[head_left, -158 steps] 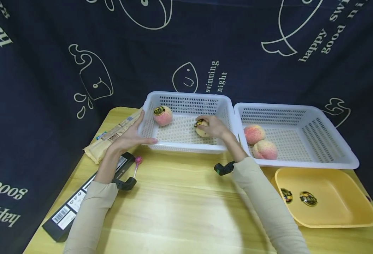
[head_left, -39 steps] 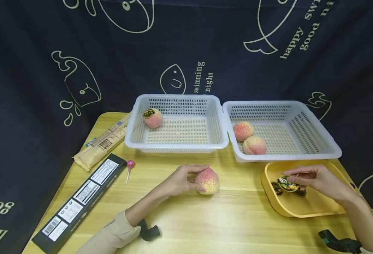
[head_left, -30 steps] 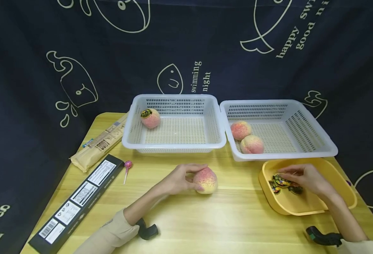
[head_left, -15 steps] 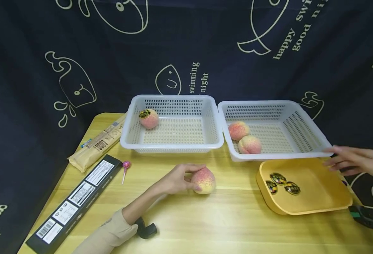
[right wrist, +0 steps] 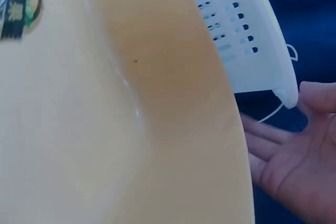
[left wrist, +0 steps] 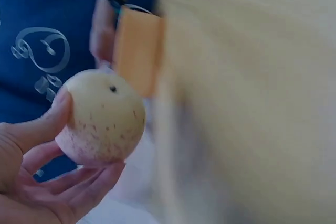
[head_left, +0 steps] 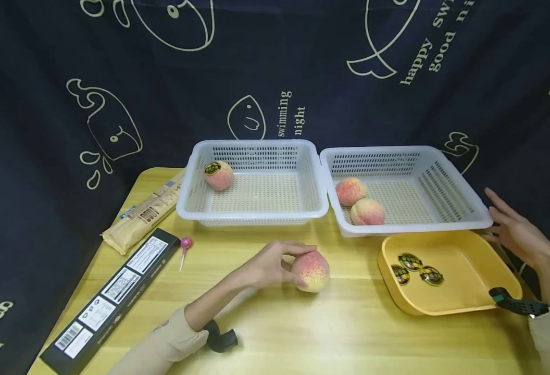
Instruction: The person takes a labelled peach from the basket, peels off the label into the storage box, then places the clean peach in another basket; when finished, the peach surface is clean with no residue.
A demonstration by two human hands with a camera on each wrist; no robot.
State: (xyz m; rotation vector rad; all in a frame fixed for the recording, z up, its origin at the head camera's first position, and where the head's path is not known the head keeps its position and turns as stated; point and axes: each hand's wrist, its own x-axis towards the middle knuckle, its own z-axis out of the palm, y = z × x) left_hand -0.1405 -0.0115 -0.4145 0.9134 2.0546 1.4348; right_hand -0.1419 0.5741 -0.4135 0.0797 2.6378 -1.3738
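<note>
My left hand [head_left: 275,265] grips a pink and yellow peach [head_left: 311,272] above the middle of the table. In the left wrist view the thumb and fingers hold the peach [left wrist: 100,119] from the side, with a small dark spot on its pale end. My right hand [head_left: 521,234], fingers spread and nothing held, is at the front right corner of the right white basket [head_left: 425,228]. The right wrist view has its thumb right beside the basket corner [right wrist: 286,90]. Two peaches [head_left: 367,212] lie in that basket. Round black and gold stickers [head_left: 411,262] lie in the yellow tub [head_left: 458,307].
The left white basket [head_left: 256,214] adjoins the right one and holds one peach [head_left: 220,176] with a black sticker. A tan packet [head_left: 139,216], a long black box [head_left: 115,302] and a pink lollipop [head_left: 186,243] lie on the left. A dark curtain [head_left: 186,94] hangs behind.
The left hand came from the left basket to hold the peach that the right hand held there. The right hand left a sticker in the tub, then moved right to the right basket's corner.
</note>
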